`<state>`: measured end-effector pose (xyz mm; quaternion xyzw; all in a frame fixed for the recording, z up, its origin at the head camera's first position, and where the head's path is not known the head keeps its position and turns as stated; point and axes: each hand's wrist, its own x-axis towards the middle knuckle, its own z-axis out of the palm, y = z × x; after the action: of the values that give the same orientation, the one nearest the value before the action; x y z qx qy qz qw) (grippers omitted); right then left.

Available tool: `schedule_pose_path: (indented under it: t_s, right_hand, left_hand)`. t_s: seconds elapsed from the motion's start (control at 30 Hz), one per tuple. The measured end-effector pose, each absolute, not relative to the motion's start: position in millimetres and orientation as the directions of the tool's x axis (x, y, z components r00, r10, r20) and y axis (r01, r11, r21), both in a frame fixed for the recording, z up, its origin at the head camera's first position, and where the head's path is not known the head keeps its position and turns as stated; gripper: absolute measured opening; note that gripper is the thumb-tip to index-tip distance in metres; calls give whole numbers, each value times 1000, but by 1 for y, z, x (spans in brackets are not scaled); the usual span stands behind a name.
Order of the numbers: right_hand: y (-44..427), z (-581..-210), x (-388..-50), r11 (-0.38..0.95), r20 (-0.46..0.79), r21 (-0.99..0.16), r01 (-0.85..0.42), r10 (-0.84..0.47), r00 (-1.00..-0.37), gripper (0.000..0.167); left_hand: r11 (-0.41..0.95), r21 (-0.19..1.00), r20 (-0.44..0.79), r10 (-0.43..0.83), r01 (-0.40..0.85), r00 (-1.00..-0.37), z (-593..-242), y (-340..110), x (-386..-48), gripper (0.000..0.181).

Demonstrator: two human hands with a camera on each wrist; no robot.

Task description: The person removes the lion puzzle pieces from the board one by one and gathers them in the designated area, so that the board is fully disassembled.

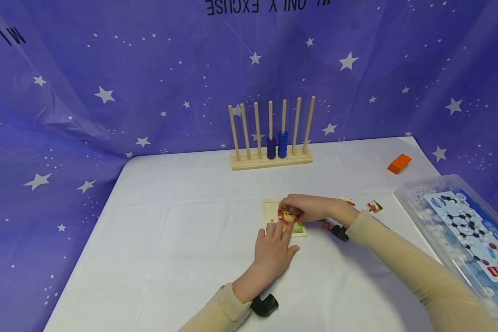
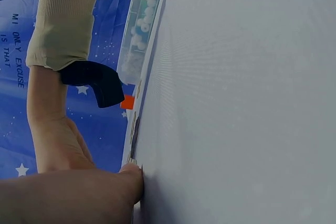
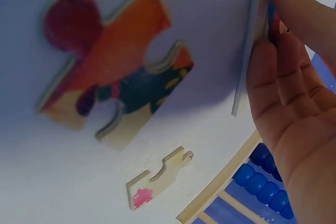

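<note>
A small wooden jigsaw board (image 1: 270, 206) with a pale frame lies on the white table. On it is a puzzle piece with a lion's face (image 1: 289, 216), pinched between the thumb and fingers of my right hand (image 1: 309, 207). My left hand (image 1: 272, 249) rests on the near side of the board, its fingers stretched out and touching the piece's lower edge. In the right wrist view, the right hand (image 3: 299, 98) is at the board's edge, its fingertips partly hidden. The left wrist view shows the left thumb (image 2: 134, 182) low against the table.
Loose puzzle pieces lie right of the board: an orange-and-green one (image 3: 115, 51), a pale one (image 3: 157, 179) and another (image 1: 374, 206). A wooden bead abacus (image 1: 271, 161) stands behind. Rightward are an orange block (image 1: 399, 163) and a clear plastic case (image 1: 417, 216).
</note>
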<state>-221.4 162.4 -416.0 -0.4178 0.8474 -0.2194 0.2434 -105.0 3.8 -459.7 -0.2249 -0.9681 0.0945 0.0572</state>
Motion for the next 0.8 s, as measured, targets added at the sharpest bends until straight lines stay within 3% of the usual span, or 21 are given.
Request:
schedule_pose_path:
  t_s: [0.57, 0.8]
  right_hand:
    - [160, -414, -221, 546, -253, -543, -638, -831, -496, 59]
    - [157, -415, -223, 578, -261, -536, -615, -806, -531, 45]
  left_hand:
    - [883, -203, 37, 439, 423, -898, -456, 7, -101, 54]
    - [877, -230, -24, 428, 422, -903, -452, 11, -97, 52]
